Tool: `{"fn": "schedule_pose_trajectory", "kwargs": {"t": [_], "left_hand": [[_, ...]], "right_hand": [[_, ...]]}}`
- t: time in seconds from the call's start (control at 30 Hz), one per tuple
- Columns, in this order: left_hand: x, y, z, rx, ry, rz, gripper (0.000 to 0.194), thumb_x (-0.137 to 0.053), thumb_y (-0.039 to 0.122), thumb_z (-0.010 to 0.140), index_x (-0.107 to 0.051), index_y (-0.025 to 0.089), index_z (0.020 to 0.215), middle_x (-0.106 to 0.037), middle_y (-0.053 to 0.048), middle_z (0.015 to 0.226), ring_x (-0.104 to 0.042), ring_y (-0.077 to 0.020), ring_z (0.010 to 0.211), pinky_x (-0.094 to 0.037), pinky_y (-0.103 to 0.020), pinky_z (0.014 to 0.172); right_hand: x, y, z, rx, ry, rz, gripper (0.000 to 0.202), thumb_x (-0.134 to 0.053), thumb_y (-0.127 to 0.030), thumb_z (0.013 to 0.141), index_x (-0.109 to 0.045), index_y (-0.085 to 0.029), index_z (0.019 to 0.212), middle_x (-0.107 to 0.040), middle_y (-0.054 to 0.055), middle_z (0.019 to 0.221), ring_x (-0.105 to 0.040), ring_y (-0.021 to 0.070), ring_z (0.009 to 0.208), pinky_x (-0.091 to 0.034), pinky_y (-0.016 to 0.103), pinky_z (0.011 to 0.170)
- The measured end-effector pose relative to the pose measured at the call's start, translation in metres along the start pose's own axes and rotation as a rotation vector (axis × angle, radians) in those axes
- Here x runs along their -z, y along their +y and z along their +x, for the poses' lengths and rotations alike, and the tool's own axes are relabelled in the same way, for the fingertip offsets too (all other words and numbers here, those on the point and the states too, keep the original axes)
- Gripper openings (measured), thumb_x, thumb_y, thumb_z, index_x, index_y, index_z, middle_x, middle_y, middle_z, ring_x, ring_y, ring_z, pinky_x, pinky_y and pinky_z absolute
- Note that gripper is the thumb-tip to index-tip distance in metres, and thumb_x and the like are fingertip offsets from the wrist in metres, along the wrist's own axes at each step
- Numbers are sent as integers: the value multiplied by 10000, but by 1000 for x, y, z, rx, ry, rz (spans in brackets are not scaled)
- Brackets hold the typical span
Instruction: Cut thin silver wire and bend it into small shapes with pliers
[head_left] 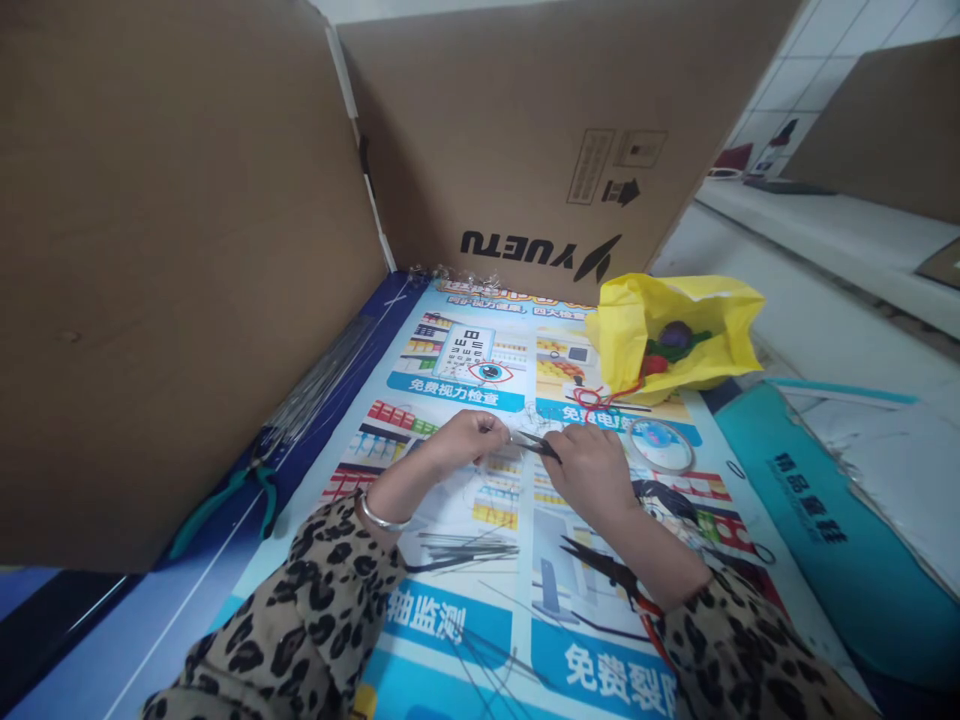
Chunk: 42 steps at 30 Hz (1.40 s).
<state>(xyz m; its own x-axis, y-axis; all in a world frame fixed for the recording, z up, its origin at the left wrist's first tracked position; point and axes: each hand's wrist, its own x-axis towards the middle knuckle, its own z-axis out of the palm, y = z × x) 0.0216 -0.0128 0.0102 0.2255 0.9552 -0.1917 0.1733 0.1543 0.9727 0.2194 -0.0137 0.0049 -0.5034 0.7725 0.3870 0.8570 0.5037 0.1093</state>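
My left hand (474, 436) is closed, thumb and fingers pinching something thin that looks like fine wire. Wrapped in my right hand (592, 470) is a dark tool with narrow pointed jaws, which looks like needle-nose pliers (537, 443). Its tips touch the pinched piece at my left fingertips; the handles are hidden in my palm. Below my right wrist lie scissors (600, 565) with dark blades and red-orange handles, partly under the sleeve. Thin dark wires (469, 550) are scattered on the printed poster sheet (442, 685) beneath my hands.
Cardboard panels (525, 130) stand behind and at left. A yellow paper bag (622, 330) holds coloured yarn balls, a red strand trailing out. Nearby are a round clear-and-blue disc (661, 446) and a teal box (817, 510). Teal-handled pliers (259, 475) and a wire bundle (322, 375) lie left.
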Motion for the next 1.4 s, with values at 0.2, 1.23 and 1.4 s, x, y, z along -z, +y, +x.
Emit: {"fn": "schedule_pose_trajectory", "kwargs": {"t": [0.2, 1.23, 1.4], "left_hand": [[-4, 5, -4, -3, -65, -4, 167, -564, 297, 682, -556, 131, 674, -436, 57, 478, -343, -38, 395, -281, -178, 406], [-5, 0, -2, 71, -172, -241, 192, -603, 289, 665, -508, 133, 604, -427, 50, 434, -349, -40, 365, -294, -187, 392], [-7, -2, -1, 62, -129, -265, 145, -605, 245, 641, -524, 126, 635, -476, 29, 502, -369, -42, 384, -294, -191, 390]], "right_hand": [[-2, 2, 0, 66, 20, 14, 135, -522, -278, 790, -634, -204, 776, -583, 57, 731, -441, 195, 771, -228, 329, 716], [1, 4, 1, 157, 54, -106, 109, -523, -208, 776, -608, -189, 711, -569, 60, 676, -436, 191, 721, -225, 338, 682], [0, 5, 0, 142, 39, -62, 111, -519, -194, 771, -602, -183, 698, -573, 50, 635, -471, 176, 677, -243, 315, 653]]}}
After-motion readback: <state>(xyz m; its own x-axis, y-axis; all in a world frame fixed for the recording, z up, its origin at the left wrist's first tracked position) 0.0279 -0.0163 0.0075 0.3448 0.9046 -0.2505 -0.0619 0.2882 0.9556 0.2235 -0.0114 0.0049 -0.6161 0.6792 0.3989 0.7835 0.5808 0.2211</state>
